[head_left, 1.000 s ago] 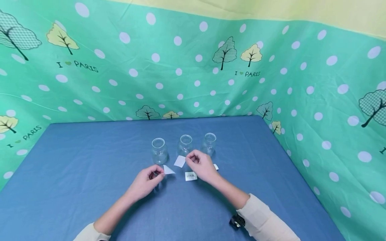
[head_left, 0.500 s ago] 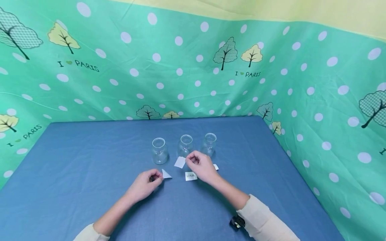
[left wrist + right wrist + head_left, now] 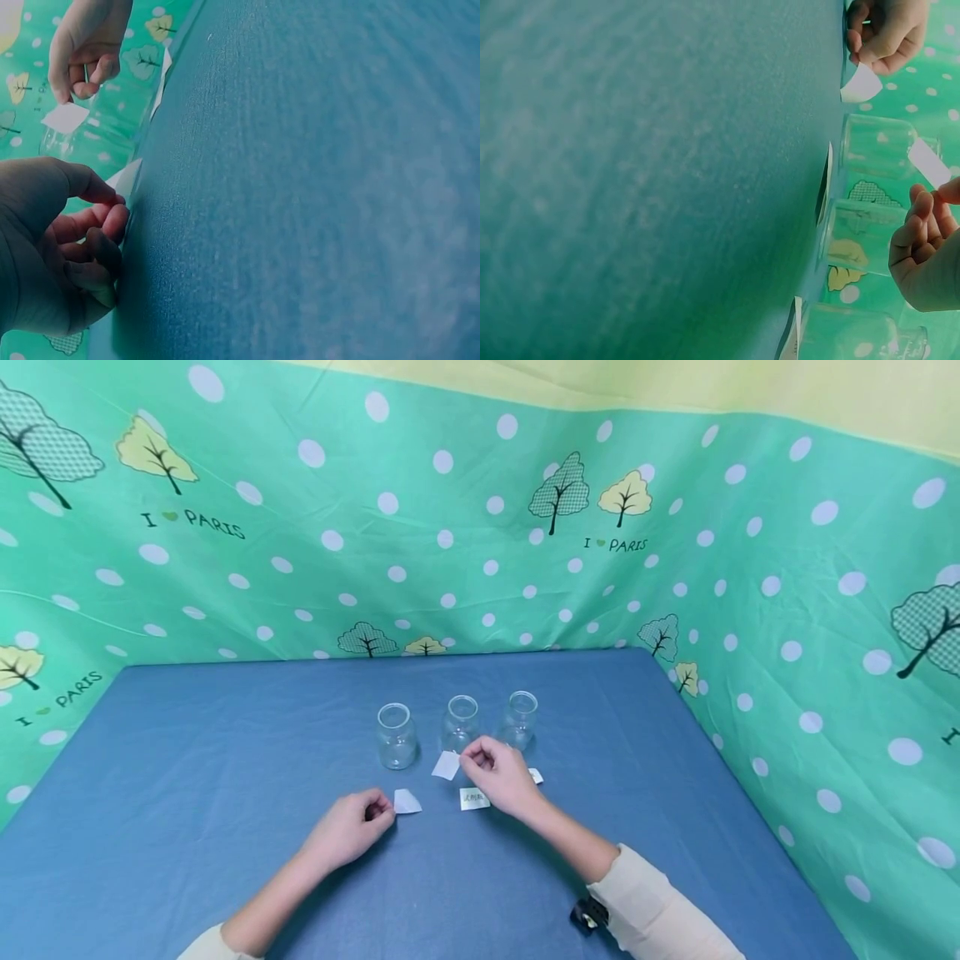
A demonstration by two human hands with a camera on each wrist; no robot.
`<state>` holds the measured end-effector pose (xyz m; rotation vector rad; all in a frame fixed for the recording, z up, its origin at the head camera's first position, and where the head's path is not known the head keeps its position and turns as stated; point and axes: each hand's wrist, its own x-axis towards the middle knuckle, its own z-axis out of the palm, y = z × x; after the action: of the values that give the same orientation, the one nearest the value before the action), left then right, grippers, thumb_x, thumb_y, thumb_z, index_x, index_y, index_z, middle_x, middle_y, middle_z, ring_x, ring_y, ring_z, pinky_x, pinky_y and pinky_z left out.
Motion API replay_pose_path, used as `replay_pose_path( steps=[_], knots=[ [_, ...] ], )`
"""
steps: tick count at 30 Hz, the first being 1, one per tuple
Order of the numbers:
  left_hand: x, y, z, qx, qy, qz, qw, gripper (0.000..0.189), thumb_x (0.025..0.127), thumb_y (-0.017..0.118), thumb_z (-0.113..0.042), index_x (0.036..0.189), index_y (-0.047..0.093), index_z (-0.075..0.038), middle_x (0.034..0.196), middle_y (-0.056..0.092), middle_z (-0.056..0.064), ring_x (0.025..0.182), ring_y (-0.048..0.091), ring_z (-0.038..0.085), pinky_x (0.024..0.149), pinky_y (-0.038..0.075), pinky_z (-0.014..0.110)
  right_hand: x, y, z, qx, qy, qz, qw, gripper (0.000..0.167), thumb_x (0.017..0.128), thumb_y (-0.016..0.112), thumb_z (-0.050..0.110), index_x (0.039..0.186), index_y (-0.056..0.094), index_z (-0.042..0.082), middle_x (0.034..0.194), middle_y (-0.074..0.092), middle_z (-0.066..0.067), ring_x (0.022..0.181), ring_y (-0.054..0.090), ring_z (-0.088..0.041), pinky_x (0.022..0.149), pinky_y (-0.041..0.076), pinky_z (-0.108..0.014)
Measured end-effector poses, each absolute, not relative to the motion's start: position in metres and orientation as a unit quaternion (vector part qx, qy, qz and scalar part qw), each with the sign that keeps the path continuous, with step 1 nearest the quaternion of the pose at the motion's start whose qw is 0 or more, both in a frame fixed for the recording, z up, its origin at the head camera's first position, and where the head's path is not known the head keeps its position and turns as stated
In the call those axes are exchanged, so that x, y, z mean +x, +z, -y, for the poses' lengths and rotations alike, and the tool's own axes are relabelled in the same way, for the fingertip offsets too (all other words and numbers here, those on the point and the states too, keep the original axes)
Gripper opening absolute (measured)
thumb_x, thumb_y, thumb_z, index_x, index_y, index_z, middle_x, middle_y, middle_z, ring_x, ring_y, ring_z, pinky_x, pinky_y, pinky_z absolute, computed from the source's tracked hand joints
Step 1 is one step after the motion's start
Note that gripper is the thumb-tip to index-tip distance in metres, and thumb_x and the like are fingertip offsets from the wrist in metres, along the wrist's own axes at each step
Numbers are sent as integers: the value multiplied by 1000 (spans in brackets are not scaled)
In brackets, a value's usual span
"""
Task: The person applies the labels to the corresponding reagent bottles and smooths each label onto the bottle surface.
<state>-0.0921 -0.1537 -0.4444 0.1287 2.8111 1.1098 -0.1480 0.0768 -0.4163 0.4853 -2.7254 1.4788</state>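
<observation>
My left hand (image 3: 351, 828) pinches the edge of a small white paper label (image 3: 407, 802), low over the table. Between the right hand's (image 3: 501, 777) thumb and finger is another white label (image 3: 446, 765), held up in front of the middle glass jar (image 3: 461, 720). In the right wrist view this raised label (image 3: 929, 163) is well off the table, while the left one (image 3: 861, 84) curves near the surface. A third label (image 3: 472, 798) with handwritten characters lies on the table. A further label (image 3: 536, 776) is partly hidden by my right hand.
A left glass jar (image 3: 397, 739) and a right glass jar (image 3: 520, 718) stand upright in a row with the middle one. Blue cloth covers the table (image 3: 225, 760). Green patterned curtain (image 3: 450, 527) hangs behind and at the right. A black device (image 3: 589, 913) sits on the right wrist.
My left hand has drawn down and left, toward me, with its label, which now shows flatter and wider. The right hand and its label stay nearly in place.
</observation>
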Motion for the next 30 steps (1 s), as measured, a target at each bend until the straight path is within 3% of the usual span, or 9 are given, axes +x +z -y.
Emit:
replay_pose_path(
  steps=[30],
  knots=[
    [-90, -434, 162, 25, 361, -931, 56, 7, 84, 62, -22, 81, 64, -16, 61, 55, -7, 56, 47, 6, 55, 37, 22, -144, -418, -75, 163, 474, 866, -1, 6, 86, 61, 14, 85, 67, 13, 71, 60, 2, 61, 49, -6, 58, 41, -18]
  ],
)
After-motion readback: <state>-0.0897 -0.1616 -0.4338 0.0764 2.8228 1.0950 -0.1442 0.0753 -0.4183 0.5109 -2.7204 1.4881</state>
